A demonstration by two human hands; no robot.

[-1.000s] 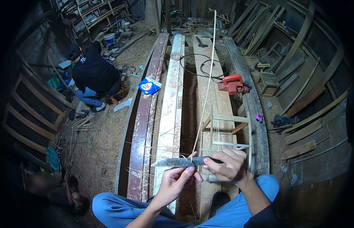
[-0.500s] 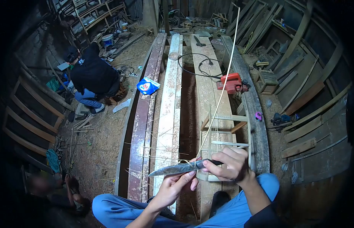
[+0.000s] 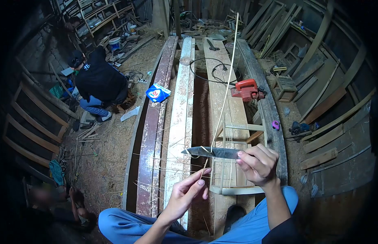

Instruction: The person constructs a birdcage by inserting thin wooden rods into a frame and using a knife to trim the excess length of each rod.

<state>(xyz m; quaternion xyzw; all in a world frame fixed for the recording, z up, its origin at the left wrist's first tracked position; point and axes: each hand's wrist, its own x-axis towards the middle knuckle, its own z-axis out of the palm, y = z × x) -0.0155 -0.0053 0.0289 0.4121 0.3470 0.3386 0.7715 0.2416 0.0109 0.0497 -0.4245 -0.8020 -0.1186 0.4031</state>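
Note:
My right hand [image 3: 260, 164] is closed round the handle of a knife [image 3: 223, 153], its dark blade pointing left and lying almost level. Pinched between the thumb and fingers of my left hand [image 3: 185, 194] is the lower end of a long, thin, pale strip [image 3: 226, 89], perhaps bamboo. The strip rises past the blade towards the far end of the planks. Where blade and strip cross, a thin curled shaving shows at the blade. Just beyond my right hand stands a small wooden frame [image 3: 237, 190] with thin upright strips.
Long planks [image 3: 178, 122] run away from me, littered with shavings and thin slivers. A red power tool [image 3: 248, 90] with a black cable, a blue-and-white packet [image 3: 157, 94] and a pink tape measure [image 3: 276, 124] lie about. One person [image 3: 100, 79] crouches at left; another sits lower left.
The knife has moved up along the strip, away from my left hand, and to the right. The strip's top has swung left. My left hand keeps its pinch on the lower end.

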